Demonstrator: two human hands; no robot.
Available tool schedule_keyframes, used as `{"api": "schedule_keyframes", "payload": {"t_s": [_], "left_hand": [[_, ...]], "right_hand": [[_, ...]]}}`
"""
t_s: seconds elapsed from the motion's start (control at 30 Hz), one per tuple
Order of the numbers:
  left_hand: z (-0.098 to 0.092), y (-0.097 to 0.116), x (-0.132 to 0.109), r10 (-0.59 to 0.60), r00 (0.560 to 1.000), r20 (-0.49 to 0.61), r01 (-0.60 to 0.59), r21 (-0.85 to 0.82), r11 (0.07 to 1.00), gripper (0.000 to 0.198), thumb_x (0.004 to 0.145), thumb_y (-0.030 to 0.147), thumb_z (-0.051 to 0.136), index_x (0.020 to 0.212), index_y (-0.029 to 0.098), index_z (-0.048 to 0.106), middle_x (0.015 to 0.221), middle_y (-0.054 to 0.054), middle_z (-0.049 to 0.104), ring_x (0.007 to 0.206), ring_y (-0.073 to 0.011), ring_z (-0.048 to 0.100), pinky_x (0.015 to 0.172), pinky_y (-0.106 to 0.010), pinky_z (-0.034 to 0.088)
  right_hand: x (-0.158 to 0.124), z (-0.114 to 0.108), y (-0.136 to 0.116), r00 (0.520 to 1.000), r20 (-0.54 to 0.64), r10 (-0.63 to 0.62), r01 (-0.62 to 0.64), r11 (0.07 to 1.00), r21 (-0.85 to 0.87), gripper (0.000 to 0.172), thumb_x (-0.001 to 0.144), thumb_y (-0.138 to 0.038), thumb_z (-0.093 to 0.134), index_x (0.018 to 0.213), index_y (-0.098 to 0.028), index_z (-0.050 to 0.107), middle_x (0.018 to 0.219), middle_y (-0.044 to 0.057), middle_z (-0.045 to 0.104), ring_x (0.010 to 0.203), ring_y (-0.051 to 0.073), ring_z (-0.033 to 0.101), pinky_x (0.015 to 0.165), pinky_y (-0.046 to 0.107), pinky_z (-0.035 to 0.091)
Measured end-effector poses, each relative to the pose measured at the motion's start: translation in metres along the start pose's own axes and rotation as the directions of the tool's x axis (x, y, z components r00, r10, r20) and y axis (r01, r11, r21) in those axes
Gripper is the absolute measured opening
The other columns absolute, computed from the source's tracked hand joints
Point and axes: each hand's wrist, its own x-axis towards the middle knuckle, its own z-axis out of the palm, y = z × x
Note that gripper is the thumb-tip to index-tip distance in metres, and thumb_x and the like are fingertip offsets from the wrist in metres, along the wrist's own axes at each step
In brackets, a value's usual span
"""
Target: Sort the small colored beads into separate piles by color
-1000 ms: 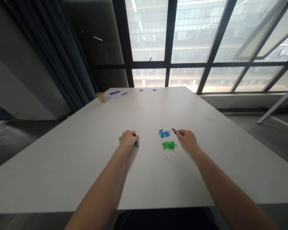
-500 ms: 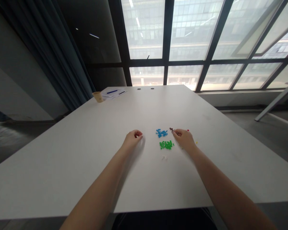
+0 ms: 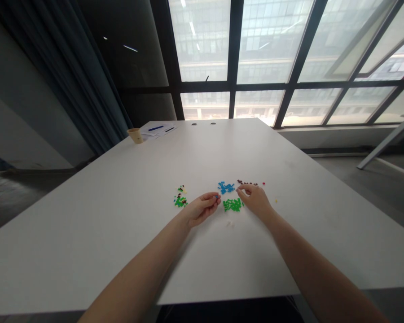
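Note:
My left hand (image 3: 204, 209) is closed, palm turned up, and pinches a small blue brick (image 3: 217, 196) between thumb and fingertips. To its right lies a pile of blue bricks (image 3: 226, 187), with a pile of green bricks (image 3: 232, 205) nearer to me. My right hand (image 3: 255, 198) has its fingertips pressed together just right of the blue pile; whatever they hold is too small to tell. A row of dark brown pieces (image 3: 239, 182) lies behind that hand, partly covered by it. Left of my left hand sits a mixed heap of green, brown and whitish pieces (image 3: 180, 202).
A few whitish pieces (image 3: 230, 224) lie in front of the green pile. On the right are a red piece (image 3: 264, 183) and a yellow piece (image 3: 276, 201). At the far left of the white table (image 3: 104, 233) stand a paper cup (image 3: 135, 136) and papers with a blue pen (image 3: 155, 128).
My left hand has moved right, uncovering the mixed heap, and now shows a blue brick in its fingers. My right hand has shifted slightly left, away from the brown pieces.

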Motion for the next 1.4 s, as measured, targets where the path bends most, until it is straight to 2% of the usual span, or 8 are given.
{"api": "schedule_keyframes", "payload": {"t_s": [0.2, 0.53, 0.7, 0.9, 1.1, 1.23, 1.4], "left_hand": [[0.001, -0.001, -0.002, -0.038, 0.999, 0.016, 0.039, -0.038, 0.999, 0.015, 0.073, -0.001, 0.055, 0.075, 0.012, 0.062, 0.079, -0.003, 0.063, 0.072, -0.0060, 0.060, 0.063, -0.012, 0.046], [0.001, -0.001, -0.001, -0.038, 0.999, 0.031, 0.039, -0.022, 0.999, 0.018, 0.073, -0.003, 0.053, 0.075, 0.012, 0.062, 0.080, -0.003, 0.063, 0.072, -0.0052, 0.061, 0.063, -0.011, 0.047], [0.001, -0.002, 0.000, -0.033, 0.999, 0.030, 0.033, 0.000, 0.999, 0.016, 0.072, -0.002, 0.055, 0.076, 0.012, 0.062, 0.081, -0.004, 0.064, 0.073, -0.0060, 0.061, 0.064, -0.011, 0.048], [0.001, -0.003, 0.002, -0.019, 0.999, 0.026, 0.017, 0.045, 0.999, 0.012, 0.072, 0.002, 0.058, 0.078, 0.012, 0.061, 0.077, -0.003, 0.063, 0.070, -0.0058, 0.061, 0.064, -0.013, 0.048], [-0.002, -0.005, 0.003, -0.037, 0.999, 0.036, 0.032, 0.141, 0.990, 0.016, 0.066, 0.010, 0.066, 0.080, 0.013, 0.061, 0.071, -0.001, 0.061, 0.065, -0.0060, 0.059, 0.063, -0.016, 0.045], [-0.002, -0.007, 0.003, -0.016, 0.999, 0.051, 0.002, 0.256, 0.967, 0.028, 0.060, 0.018, 0.073, 0.085, 0.014, 0.060, 0.071, 0.001, 0.059, 0.062, -0.0044, 0.055, 0.063, -0.016, 0.043], [-0.001, -0.010, 0.005, 0.070, 0.996, 0.051, -0.083, 0.338, 0.938, 0.032, 0.055, 0.025, 0.075, 0.080, 0.014, 0.059, 0.066, 0.002, 0.058, 0.058, -0.0039, 0.052, 0.059, -0.017, 0.038]], "right_hand": [[-0.004, -0.002, -0.005, 0.998, 0.000, -0.058, 0.058, 0.998, 0.027, 0.025, 0.075, -0.033, 0.046, 0.078, -0.021, 0.067, 0.075, 0.001, 0.066, 0.065, 0.013, 0.055, 0.066, 0.023, 0.040], [-0.003, -0.002, -0.005, 0.998, -0.022, -0.061, 0.062, 0.997, 0.044, 0.025, 0.075, -0.034, 0.046, 0.079, -0.020, 0.068, 0.074, 0.002, 0.066, 0.065, 0.013, 0.056, 0.066, 0.023, 0.041], [-0.005, -0.001, -0.009, 0.989, -0.051, -0.142, 0.147, 0.985, 0.092, 0.026, 0.076, -0.031, 0.046, 0.081, -0.018, 0.067, 0.073, 0.003, 0.065, 0.064, 0.013, 0.054, 0.063, 0.023, 0.041], [-0.010, -0.002, -0.019, 0.955, -0.060, -0.292, 0.297, 0.947, 0.123, 0.021, 0.077, -0.027, 0.047, 0.081, -0.019, 0.067, 0.068, 0.002, 0.061, 0.061, 0.012, 0.050, 0.063, 0.023, 0.040], [-0.016, 0.001, -0.025, 0.891, 0.022, -0.454, 0.447, 0.883, 0.144, 0.018, 0.076, -0.028, 0.053, 0.088, -0.021, 0.065, 0.065, 0.000, 0.055, 0.065, 0.012, 0.049, 0.067, 0.024, 0.039], [-0.019, 0.005, -0.028, 0.871, 0.027, -0.490, 0.482, 0.864, 0.144, 0.016, 0.077, -0.026, 0.054, 0.088, -0.022, 0.065, 0.069, 0.002, 0.056, 0.072, 0.013, 0.050, 0.070, 0.025, 0.039], [-0.019, 0.009, -0.028, 0.864, 0.037, -0.502, 0.494, 0.859, 0.134, 0.014, 0.078, -0.024, 0.053, 0.082, -0.021, 0.066, 0.070, 0.002, 0.057, 0.074, 0.014, 0.052, 0.073, 0.025, 0.039]]}}
